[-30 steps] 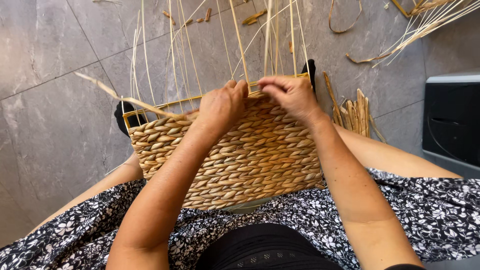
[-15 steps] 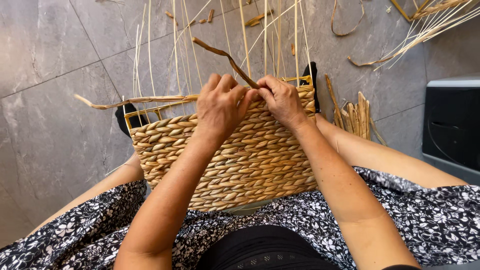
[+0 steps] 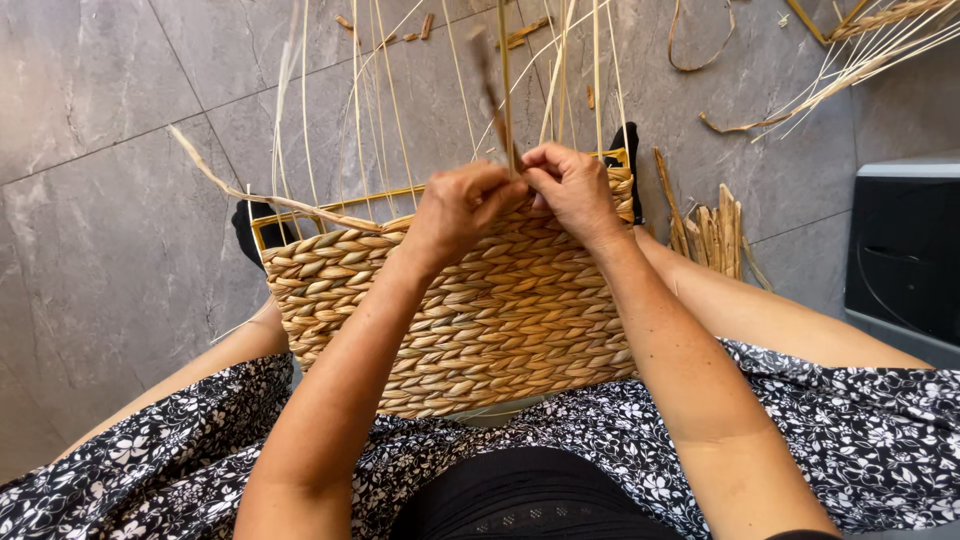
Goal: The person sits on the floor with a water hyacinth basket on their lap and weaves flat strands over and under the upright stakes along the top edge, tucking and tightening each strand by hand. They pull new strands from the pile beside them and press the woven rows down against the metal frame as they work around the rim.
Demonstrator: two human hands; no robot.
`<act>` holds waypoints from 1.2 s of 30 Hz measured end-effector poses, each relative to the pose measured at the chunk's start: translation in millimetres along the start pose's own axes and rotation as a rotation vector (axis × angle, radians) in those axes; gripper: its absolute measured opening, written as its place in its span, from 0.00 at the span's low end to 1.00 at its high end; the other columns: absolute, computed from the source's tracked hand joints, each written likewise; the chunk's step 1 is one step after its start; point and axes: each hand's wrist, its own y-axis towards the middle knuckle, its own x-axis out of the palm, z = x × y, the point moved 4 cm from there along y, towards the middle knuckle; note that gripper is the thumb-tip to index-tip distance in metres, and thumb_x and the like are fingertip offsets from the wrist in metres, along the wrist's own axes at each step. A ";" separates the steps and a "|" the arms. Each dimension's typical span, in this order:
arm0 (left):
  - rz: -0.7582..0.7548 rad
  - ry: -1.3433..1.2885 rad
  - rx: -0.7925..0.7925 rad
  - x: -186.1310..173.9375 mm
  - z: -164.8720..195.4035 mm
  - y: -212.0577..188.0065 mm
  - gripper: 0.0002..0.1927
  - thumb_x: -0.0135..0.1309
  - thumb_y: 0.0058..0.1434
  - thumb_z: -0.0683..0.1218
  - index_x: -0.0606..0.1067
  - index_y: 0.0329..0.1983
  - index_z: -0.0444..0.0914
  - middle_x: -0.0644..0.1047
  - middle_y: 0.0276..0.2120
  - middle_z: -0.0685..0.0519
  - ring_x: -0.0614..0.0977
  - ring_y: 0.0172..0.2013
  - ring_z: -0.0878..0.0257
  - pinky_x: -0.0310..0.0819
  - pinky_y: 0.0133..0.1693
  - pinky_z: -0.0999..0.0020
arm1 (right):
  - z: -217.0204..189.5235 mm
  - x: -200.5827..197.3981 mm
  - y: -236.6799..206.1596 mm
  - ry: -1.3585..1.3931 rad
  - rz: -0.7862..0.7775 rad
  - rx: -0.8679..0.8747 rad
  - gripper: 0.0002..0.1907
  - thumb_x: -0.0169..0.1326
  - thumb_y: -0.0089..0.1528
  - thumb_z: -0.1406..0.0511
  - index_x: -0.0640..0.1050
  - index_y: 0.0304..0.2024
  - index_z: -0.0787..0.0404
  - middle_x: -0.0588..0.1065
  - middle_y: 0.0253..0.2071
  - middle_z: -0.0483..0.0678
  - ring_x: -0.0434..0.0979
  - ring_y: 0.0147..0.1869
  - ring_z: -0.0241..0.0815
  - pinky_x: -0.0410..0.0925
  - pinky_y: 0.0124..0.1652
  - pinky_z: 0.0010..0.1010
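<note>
A half-woven straw basket [image 3: 480, 320] rests against my lap, its yellow wire frame [image 3: 330, 203] showing along the top edge. Thin upright reeds [image 3: 372, 110] rise from the rim. My left hand [image 3: 455, 205] and my right hand [image 3: 572, 183] meet at the top edge of the basket, right of centre. Both pinch a brown weaving strand [image 3: 490, 90] that sticks up, blurred, from between the fingers. A loose flat strand [image 3: 240, 190] trails off the rim to the left.
Grey floor tiles [image 3: 90, 150] lie beyond the basket. Cut straw pieces [image 3: 715, 235] sit on the floor to the right, and more loose reeds [image 3: 860, 50] lie at the top right. A dark box-like appliance [image 3: 905, 250] stands at the right edge.
Both hands stayed at the basket's top edge. The brown strand, bent over leftward half a second ago, now points up between the fingers. The view shifted slightly.
</note>
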 end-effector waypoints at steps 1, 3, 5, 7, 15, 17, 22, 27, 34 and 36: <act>0.023 0.012 0.069 -1.8 6.6 -4.0 0.06 0.61 0.65 0.44 0.81 0.41 0.36 0.82 0.36 0.48 0.84 0.33 0.58 0.78 0.36 0.63 | 0.0 2.5 -0.7 -0.026 0.032 0.003 0.05 0.58 0.65 0.67 0.82 0.43 0.58 0.83 0.33 0.43 0.79 0.29 0.31 0.73 0.30 0.23; 0.074 0.040 0.208 -4.9 16.9 -11.4 0.06 0.61 0.66 0.42 0.79 0.45 0.38 0.82 0.46 0.49 0.86 0.41 0.55 0.82 0.42 0.64 | -4.0 9.3 -4.9 -0.252 0.065 -0.088 0.05 0.62 0.63 0.64 0.83 0.41 0.57 0.82 0.32 0.47 0.81 0.30 0.37 0.72 0.32 0.28; 0.089 0.163 0.113 -4.7 14.4 -14.1 0.10 0.60 0.64 0.42 0.78 0.48 0.39 0.80 0.49 0.47 0.84 0.40 0.52 0.80 0.40 0.61 | -8.4 14.3 -8.7 -0.365 0.105 -0.190 0.05 0.63 0.63 0.64 0.83 0.42 0.55 0.81 0.33 0.49 0.82 0.33 0.42 0.72 0.34 0.30; 0.119 0.343 0.046 -4.9 10.0 -14.9 0.13 0.60 0.62 0.43 0.77 0.50 0.40 0.78 0.47 0.47 0.83 0.40 0.50 0.79 0.39 0.58 | -12.9 15.6 -12.6 -0.366 0.150 -0.304 0.07 0.60 0.64 0.65 0.83 0.45 0.52 0.82 0.37 0.49 0.83 0.38 0.45 0.73 0.37 0.31; -0.007 0.649 -0.344 -14.5 -25.6 -28.2 0.10 0.61 0.61 0.52 0.74 0.38 0.45 0.79 0.34 0.50 0.83 0.36 0.49 0.75 0.36 0.51 | -3.8 13.5 -13.4 0.075 0.036 -0.126 0.04 0.62 0.64 0.69 0.80 0.41 0.59 0.82 0.39 0.38 0.81 0.43 0.27 0.75 0.44 0.23; -0.100 0.648 -0.393 -15.6 -29.6 -28.8 0.11 0.61 0.61 0.52 0.74 0.38 0.44 0.80 0.33 0.50 0.83 0.35 0.49 0.76 0.36 0.50 | -5.4 13.6 -13.0 0.059 0.099 -0.146 0.03 0.62 0.65 0.69 0.80 0.39 0.61 0.82 0.37 0.39 0.81 0.42 0.27 0.75 0.43 0.23; -0.350 0.866 -0.515 -34.1 -27.7 -23.2 0.07 0.56 0.67 0.51 0.76 0.43 0.45 0.80 0.36 0.47 0.81 0.41 0.48 0.74 0.42 0.51 | -9.3 17.2 -11.0 -0.160 0.132 -0.123 0.01 0.56 0.67 0.67 0.77 0.40 0.58 0.83 0.34 0.38 0.85 0.39 0.30 0.74 0.38 0.25; -0.140 0.815 -0.229 -43.8 -1.6 -23.1 0.14 0.59 0.58 0.52 0.76 0.46 0.45 0.76 0.43 0.48 0.76 0.48 0.50 0.71 0.49 0.57 | -13.0 18.3 -8.7 -0.322 0.148 -0.097 0.06 0.60 0.65 0.64 0.78 0.40 0.59 0.82 0.31 0.43 0.83 0.34 0.37 0.72 0.35 0.30; -0.278 0.668 -0.130 8.4 -19.5 -19.2 0.11 0.53 0.67 0.44 0.72 0.52 0.43 0.76 0.46 0.48 0.81 0.47 0.50 0.76 0.48 0.56 | -17.4 -11.1 -3.2 -0.041 0.071 -0.023 0.07 0.56 0.69 0.63 0.81 0.46 0.57 0.83 0.36 0.45 0.83 0.37 0.32 0.75 0.34 0.28; -0.274 0.618 -0.215 5.9 -24.3 -17.8 0.10 0.51 0.69 0.44 0.73 0.52 0.43 0.77 0.45 0.48 0.82 0.44 0.49 0.77 0.44 0.53 | -21.8 -11.5 -6.6 -0.058 0.020 -0.075 0.07 0.57 0.68 0.64 0.83 0.47 0.55 0.84 0.38 0.44 0.84 0.40 0.32 0.77 0.38 0.27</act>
